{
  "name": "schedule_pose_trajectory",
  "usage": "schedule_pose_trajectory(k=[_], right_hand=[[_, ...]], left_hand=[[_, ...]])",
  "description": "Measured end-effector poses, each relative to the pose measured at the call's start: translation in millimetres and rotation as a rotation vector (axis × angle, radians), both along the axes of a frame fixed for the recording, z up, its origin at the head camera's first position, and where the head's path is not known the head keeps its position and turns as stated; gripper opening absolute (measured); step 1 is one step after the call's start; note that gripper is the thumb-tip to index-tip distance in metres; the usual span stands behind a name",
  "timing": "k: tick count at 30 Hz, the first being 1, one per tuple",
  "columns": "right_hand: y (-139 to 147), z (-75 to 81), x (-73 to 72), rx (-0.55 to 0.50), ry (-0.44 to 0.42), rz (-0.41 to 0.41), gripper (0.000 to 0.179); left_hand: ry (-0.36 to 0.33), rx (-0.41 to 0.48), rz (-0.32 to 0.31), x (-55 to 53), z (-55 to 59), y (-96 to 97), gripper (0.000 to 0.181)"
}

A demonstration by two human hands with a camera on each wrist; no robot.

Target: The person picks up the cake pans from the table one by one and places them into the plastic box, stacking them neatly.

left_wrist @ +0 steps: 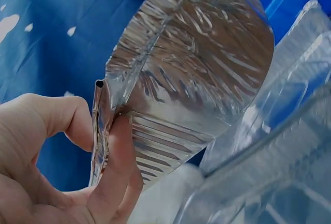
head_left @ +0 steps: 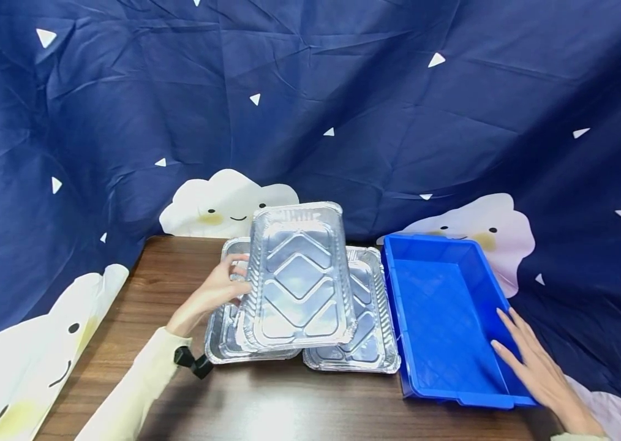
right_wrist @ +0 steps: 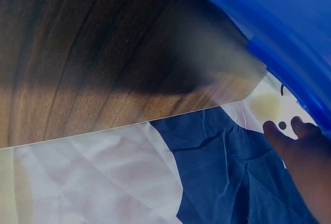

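My left hand (head_left: 217, 288) pinches the left rim of a silver foil tray (head_left: 301, 278), lifted and tilted above two other foil trays. In the left wrist view its thumb and fingers clasp the crimped rim, and the thin wall (left_wrist: 196, 74) curves away. Partly hidden beneath it lie a left foil tray (head_left: 222, 343) and a right foil tray (head_left: 375, 306). At the right, my right hand (head_left: 536, 364) is at the right side of a blue plastic bin (head_left: 443, 331), fingers spread and fairly straight. Whether they touch its rim I cannot tell.
The brown wooden table (head_left: 161, 294) carries the trays and bin. Close behind it hangs a dark blue curtain (head_left: 299, 110) with clouds and white triangles. A small black object (head_left: 191, 361) is by the left wrist.
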State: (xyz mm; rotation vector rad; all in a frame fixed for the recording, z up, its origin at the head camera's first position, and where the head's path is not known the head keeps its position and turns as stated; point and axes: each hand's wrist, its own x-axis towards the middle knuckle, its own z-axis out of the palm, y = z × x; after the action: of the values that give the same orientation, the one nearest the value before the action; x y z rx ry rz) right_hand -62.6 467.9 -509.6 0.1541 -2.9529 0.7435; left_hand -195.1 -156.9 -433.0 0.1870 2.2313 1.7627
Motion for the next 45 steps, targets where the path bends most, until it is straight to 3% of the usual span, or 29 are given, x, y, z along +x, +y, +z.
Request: schedule_pose_trajectory(k=[10,19,25,34,39,45], right_hand=[[4.9,-1.5,-0.4,0.002,0.124,0.052,0.063],[3.0,-1.3,-2.2,0.013,0.111,0.058,0.062],[2.8,-1.9,-2.3,0.036,0.149,0.071,0.060],[1.2,-2.1,-2.4,0.017,0.207,0.109,0.060],[1.9,-1.1,-1.3,-0.001,0.190,0.109,0.060],[4.3,-0.3,0.6,-0.011,0.168,0.104,0.060]], left_hand=[[-0.034,0.033,-0.033,2.1,2.1,83.3,0.074],[-0.085,0.096,-0.099,2.0,2.6,150.6,0.074],[-0.076,0.043,-0.101,0.6,1.9,196.7,0.071],[-0.024,-0.054,-0.120,2.7,3.6,249.2,0.068],[0.009,-0.125,-0.119,5.1,7.5,272.4,0.068],[-0.025,-0.145,-0.100,9.7,9.5,298.2,0.063]])
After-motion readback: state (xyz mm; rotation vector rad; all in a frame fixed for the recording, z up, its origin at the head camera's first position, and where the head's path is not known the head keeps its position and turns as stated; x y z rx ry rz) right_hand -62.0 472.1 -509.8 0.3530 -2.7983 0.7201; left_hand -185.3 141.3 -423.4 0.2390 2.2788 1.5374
